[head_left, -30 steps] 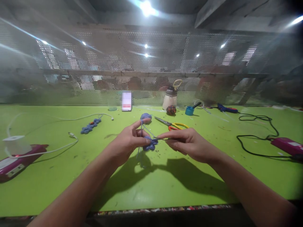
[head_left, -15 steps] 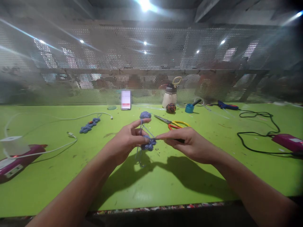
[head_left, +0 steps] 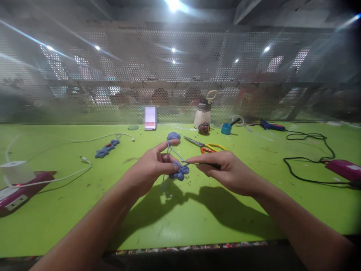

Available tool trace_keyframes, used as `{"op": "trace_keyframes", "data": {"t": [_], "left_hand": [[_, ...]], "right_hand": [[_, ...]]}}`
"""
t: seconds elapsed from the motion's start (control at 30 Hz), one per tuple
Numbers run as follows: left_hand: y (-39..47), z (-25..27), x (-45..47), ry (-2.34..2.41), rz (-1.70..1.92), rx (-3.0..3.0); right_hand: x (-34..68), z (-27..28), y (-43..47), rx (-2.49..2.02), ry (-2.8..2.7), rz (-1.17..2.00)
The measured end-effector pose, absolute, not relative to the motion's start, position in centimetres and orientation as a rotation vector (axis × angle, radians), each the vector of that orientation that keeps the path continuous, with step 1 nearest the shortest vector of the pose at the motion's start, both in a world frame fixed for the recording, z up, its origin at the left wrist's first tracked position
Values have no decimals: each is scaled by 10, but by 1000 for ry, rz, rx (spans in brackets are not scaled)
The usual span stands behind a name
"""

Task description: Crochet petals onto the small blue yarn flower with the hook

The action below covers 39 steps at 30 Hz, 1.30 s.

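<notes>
Purple-blue yarn makes up the petalled piece [head_left: 182, 171], nearer the person than the scissors [head_left: 200, 144] and slightly left of them. The left hand [head_left: 153, 165] pinches its edge, a strand [head_left: 177, 154] running from the index finger. The right hand [head_left: 229, 171] clasps a dark-handled hook [head_left: 214, 165], also nearer than the scissors. A yarn ball [head_left: 173, 136] lies left of them.

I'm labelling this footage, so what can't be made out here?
In the head view:
Tool: handle mostly hidden by the right hand; tip too small.
Yarn flower: partly covered by the left hand.
Scissors: red handle partly behind the right hand.
Phone: screen blurred.
Left power strip: cut off by the picture's left edge.
</notes>
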<state>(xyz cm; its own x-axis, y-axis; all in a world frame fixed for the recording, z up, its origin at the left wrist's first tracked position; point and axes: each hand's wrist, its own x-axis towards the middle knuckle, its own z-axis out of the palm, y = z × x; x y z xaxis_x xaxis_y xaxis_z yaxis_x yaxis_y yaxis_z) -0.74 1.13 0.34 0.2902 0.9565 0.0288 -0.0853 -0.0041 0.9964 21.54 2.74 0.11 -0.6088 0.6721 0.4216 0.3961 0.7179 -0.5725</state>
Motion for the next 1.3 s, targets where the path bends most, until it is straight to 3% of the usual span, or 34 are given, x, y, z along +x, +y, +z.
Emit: {"op": "trace_keyframes", "data": {"t": [0.43, 0.9, 1.0, 1.17, 1.3], "left_hand": [[9, 4, -6, 957, 1053, 1343], [8, 1, 4, 1145, 1092, 1602], [4, -3, 8, 1334, 1189, 1896], [-3, -15, 15, 1359, 1396, 2324], [-3, -17, 19, 1399, 1466, 2249]], "right_hand": [[217, 3, 27, -677, -2412, 412], [206, -5, 22, -867, -2407, 314], [201, -9, 23, -912, -2270, 485], [186, -19, 22, -1046, -1696, 1209], [175, -27, 17, -960, -1338, 1456]]}}
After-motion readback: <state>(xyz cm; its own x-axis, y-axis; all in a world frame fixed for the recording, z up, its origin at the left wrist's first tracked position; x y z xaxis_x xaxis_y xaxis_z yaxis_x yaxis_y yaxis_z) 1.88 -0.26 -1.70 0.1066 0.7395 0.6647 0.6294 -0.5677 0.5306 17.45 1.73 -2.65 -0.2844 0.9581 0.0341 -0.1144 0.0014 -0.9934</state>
